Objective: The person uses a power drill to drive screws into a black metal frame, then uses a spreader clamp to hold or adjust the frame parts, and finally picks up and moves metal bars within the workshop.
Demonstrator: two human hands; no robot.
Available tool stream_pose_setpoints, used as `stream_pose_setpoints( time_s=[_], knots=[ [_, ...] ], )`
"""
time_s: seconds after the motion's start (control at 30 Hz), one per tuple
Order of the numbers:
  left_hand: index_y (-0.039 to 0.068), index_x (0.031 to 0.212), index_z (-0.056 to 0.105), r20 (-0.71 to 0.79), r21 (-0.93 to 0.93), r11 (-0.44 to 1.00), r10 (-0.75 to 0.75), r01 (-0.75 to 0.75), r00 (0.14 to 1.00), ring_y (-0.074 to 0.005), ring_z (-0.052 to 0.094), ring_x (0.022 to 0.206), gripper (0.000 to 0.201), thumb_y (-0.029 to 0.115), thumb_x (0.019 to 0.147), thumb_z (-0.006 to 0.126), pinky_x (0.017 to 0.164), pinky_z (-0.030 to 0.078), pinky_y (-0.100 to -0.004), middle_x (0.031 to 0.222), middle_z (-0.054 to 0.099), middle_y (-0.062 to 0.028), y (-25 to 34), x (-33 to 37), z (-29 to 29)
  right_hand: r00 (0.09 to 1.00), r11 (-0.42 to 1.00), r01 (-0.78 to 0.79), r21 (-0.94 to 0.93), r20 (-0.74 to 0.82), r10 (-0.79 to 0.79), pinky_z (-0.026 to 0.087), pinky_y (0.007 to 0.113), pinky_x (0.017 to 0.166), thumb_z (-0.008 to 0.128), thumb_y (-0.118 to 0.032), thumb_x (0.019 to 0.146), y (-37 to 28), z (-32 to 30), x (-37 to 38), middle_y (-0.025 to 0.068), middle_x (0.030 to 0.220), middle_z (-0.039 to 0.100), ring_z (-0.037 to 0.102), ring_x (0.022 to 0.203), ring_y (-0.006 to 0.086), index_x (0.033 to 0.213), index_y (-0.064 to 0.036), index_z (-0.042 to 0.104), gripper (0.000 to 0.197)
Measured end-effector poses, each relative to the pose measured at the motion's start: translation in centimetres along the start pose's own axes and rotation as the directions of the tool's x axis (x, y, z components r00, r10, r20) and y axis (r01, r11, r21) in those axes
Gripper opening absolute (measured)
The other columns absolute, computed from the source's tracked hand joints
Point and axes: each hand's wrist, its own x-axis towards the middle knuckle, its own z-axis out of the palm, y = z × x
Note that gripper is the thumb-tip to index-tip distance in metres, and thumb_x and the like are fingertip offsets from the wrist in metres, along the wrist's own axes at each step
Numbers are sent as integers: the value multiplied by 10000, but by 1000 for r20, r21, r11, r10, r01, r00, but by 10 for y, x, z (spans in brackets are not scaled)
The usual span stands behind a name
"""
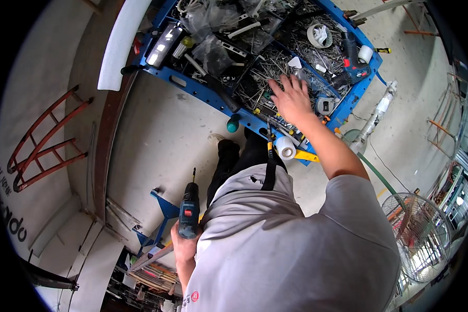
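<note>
My left hand point(184, 243) is wrapped round the handle of a dark blue cordless drill point(190, 210), held low at my left side. A thin bit point(194, 175) points forward from its chuck. Over the near right part of a blue tool cart point(192, 89), my right hand point(292, 103) is spread with its fingertips down on a heap of loose screws point(275, 65). No item shows between those fingers. Just right of that hand lies a round white tape measure point(325, 106). A second drill point(352, 61), blue and black, rests along the cart's right side.
Clear plastic bags point(213, 54) and a black-handled tool point(221, 93) fill the cart's left side. A white roll point(285, 148) and a green-handled tool point(233, 124) are at its near edge. A wire fan point(420, 236) stands right; red metal frames point(52, 130) lean left.
</note>
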Motion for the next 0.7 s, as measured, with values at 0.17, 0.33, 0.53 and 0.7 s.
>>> stream_pose_setpoints(
  time_s=[0.17, 0.33, 0.53, 0.7],
  knots=[
    [0, 911, 646, -27, -56, 997, -51, 50, 998, -120, 545, 722, 232, 39, 708, 752, 696, 482, -307, 798, 635, -17, 12, 2, 4, 999, 999, -44, 19, -22, 45, 277, 626, 1143, 655, -274, 923, -4, 3, -32, 145, 1489, 462, 375, 1414, 376, 1429, -172, 532, 531],
    [-1, 913, 649, -36, -35, 997, -63, 62, 997, -126, 550, 715, 233, 39, 707, 750, 693, 481, -308, 791, 635, -19, 16, -4, 5, 999, 997, -14, 82, -47, 18, 311, 561, 1139, 672, -198, 874, -11, 9, -58, 159, 1419, 530, 426, 1372, 343, 1219, -78, 677, 366],
    [0, 911, 651, -12, -4, 997, -79, 79, 997, -130, 554, 720, 236, 39, 701, 751, 696, 481, -309, 799, 642, -24, 12, -5, 7, 975, 967, -137, 214, -143, 169, 350, 533, 1091, 663, -252, 900, -8, -7, -24, 201, 1432, 496, 453, 1306, 389, 1272, -71, 639, 415],
    [-1, 910, 654, 15, -4, 998, -63, 63, 998, -132, 556, 722, 235, 34, 700, 753, 701, 482, -309, 812, 647, -30, 10, -1, 13, 900, 896, -388, 216, -121, 419, 177, 585, 1213, 602, -362, 961, -7, 28, 36, 245, 1625, 240, 203, 1499, 464, 1499, -103, 446, 617]
  ],
)
